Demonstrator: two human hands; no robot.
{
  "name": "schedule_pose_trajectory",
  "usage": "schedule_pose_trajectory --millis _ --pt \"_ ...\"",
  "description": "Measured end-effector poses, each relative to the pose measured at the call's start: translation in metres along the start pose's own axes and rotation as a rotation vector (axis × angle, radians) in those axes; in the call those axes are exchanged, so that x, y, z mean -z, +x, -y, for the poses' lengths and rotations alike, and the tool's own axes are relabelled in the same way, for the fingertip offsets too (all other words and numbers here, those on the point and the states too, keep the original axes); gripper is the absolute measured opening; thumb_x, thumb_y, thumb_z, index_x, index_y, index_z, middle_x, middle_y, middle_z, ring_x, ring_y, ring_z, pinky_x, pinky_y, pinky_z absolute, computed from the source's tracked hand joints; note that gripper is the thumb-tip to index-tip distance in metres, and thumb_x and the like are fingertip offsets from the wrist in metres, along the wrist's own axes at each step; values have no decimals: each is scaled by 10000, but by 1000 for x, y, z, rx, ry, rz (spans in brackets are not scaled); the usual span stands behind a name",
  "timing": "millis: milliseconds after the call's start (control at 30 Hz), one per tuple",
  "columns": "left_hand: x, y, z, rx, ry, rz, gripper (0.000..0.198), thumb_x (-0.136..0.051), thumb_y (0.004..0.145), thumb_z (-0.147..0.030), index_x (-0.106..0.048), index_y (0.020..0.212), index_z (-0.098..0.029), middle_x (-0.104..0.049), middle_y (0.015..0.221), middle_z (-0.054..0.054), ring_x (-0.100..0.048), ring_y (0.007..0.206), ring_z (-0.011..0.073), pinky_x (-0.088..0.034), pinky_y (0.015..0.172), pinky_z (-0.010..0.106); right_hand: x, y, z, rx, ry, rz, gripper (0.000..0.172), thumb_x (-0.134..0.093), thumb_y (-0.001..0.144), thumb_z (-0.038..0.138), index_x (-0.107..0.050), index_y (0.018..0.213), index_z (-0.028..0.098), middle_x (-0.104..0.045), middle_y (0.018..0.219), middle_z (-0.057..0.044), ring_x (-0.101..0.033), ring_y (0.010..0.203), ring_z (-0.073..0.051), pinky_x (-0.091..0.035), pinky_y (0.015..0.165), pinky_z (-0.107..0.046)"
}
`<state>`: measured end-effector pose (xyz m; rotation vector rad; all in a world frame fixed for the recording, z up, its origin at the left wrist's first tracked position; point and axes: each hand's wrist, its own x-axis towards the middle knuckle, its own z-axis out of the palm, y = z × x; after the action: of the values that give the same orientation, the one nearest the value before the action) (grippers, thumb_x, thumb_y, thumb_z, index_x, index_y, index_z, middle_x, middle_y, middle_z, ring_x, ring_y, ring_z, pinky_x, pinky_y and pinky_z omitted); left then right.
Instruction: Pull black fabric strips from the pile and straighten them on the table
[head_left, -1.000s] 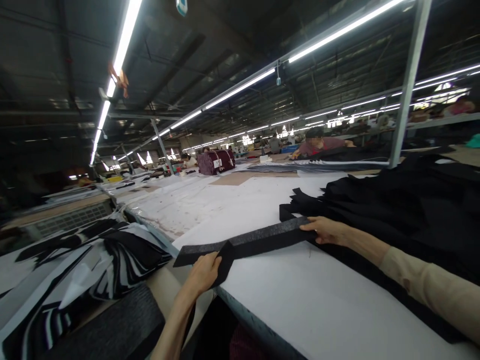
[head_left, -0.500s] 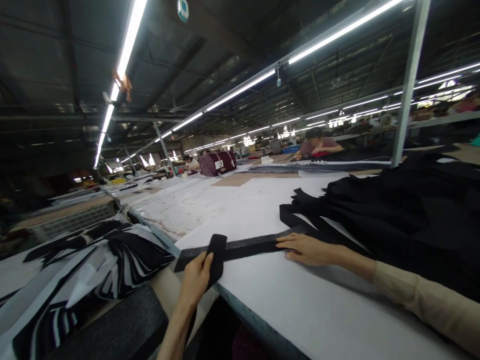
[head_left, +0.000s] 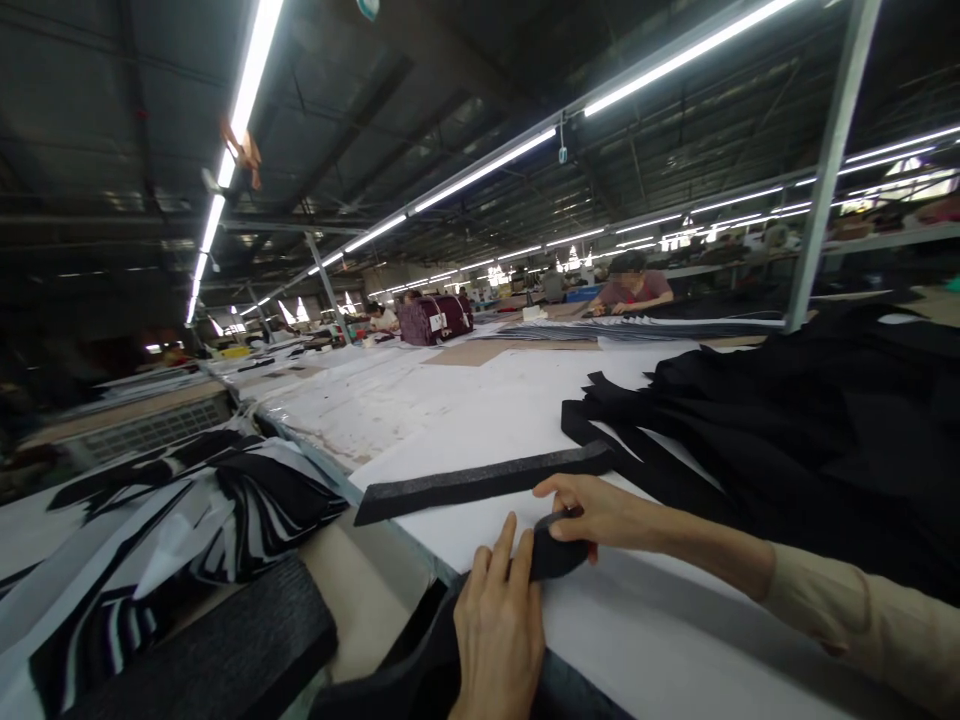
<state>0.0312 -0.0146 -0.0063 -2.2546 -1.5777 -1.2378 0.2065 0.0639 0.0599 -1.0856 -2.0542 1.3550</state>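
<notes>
A black fabric strip (head_left: 559, 556) crosses the near edge of the white-covered table, its other end trailing down to the lower left. My right hand (head_left: 600, 512) pinches the strip's end between thumb and fingers, with the end curled up a little. Across the same strip lies my left hand (head_left: 499, 610), fingers stretched out and its thumb hidden. Just beyond both hands, a second strip, dark grey and black (head_left: 480, 483), lies flat and untouched on the white sheet (head_left: 675, 620).
A large heap of black fabric (head_left: 825, 400) covers the table's right side. On the left, black and white cut pieces (head_left: 247, 510) and a thick dark grey strip (head_left: 225, 640) lie lower down. Farther back are a maroon bundle (head_left: 435, 320), a metal post (head_left: 832, 170) and a co-worker (head_left: 634, 285).
My left hand has moved right and nearer, from upright grip to outstretched fingers. My right hand has left the flat strip and taken the other strip's end. The flat strip stays.
</notes>
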Motion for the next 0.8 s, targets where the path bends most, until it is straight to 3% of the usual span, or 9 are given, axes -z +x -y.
schedule_pose_trajectory --millis 67,167,233,267,367,467,600,700,800 --pt "17 2 6 146 -326 -36 308 -498 843 -274 -608 1127 -229 -615 1157 78 -593 925 223 -522 725 317 5 1 -6 46 -110 -45 462 -573 715 196 -441 1153 127 -514 822 -13 -508 540 -90 -451 405 -205" --pt "52 13 22 457 -860 -302 274 -483 857 -371 -648 972 -185 -659 916 74 -564 625 124 -414 447 190 17 -2 -8 96 -292 -40 401 -525 721 149 -492 1121 144 -513 856 -19 -489 547 -85 -434 418 -202" --pt "67 24 29 544 -1018 -456 256 -552 812 -388 -631 934 -176 -636 933 62 -525 594 99 -370 432 177 22 -6 -4 117 -365 -16 392 -520 721 134 -516 1113 150 -509 862 -20 -483 561 -86 -424 437 -200" --pt "70 30 30 552 -1011 -437 263 -577 792 -391 -625 935 -177 -629 957 62 -531 626 105 -391 471 187 23 -8 -1 121 -384 -6 395 -521 720 128 -523 1114 150 -507 857 -20 -480 564 -86 -417 443 -199" --pt "56 44 22 483 -757 -31 303 -553 798 -392 -629 1004 -183 -638 987 71 -561 792 160 -449 673 263 23 -11 6 136 -410 41 409 -546 714 128 -533 1123 148 -507 811 -7 -480 577 -88 -409 480 -199" --pt "21 57 4 310 -474 356 304 -559 786 -313 -629 1055 -191 -649 951 55 -561 841 180 -426 761 297 26 -10 4 159 -395 70 414 -573 717 155 -532 1129 148 -504 759 9 -486 578 -90 -413 511 -203" --pt "-17 68 -15 158 -226 471 223 -522 788 -186 -674 945 -227 -613 828 19 -559 809 168 -402 735 275 43 -5 -15 96 -367 105 445 -603 700 195 -531 1136 136 -531 755 5 -499 547 -90 -420 490 -206" --pt "-30 73 -21 75 -88 493 236 -496 802 -169 -673 937 -247 -571 851 21 -549 835 168 -390 722 264 63 -4 -33 7 -260 187 397 -596 738 301 -561 1090 122 -557 723 -6 -529 555 -105 -442 502 -217" --pt "-37 77 -22 50 -27 505 231 -480 815 -171 -666 929 -247 -552 857 19 -542 839 162 -387 709 254 78 -4 -45 33 -229 111 338 -508 807 371 -604 981 98 -574 673 -24 -551 570 -124 -458 536 -239"
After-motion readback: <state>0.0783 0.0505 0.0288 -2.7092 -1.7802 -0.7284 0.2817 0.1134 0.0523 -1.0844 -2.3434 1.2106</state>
